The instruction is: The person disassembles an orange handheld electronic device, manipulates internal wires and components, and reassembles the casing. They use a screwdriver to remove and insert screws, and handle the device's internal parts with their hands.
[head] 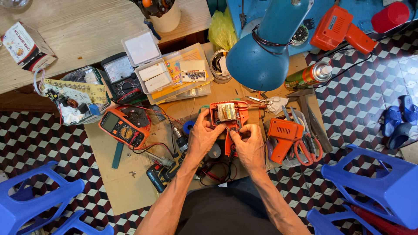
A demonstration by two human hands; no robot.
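An orange soldering gun with its casing opened (228, 116) lies on a sheet of cardboard (130, 174), its metal transformer showing. My left hand (204, 137) grips the left side of its handle. My right hand (248, 141) pinches at the handle's inner parts with fingertips together. A detached orange casing half (283, 137) lies to the right, beside red-handled scissors (307, 148).
An orange multimeter (122, 128) and an analogue meter (122, 78) sit to the left, near a circuit board (74, 93) and clear parts boxes (174, 72). A blue desk lamp (261, 48) hangs overhead, with a spray can (309, 76) and another orange soldering gun (339, 28) nearby. Blue plastic stools (379, 182) stand around.
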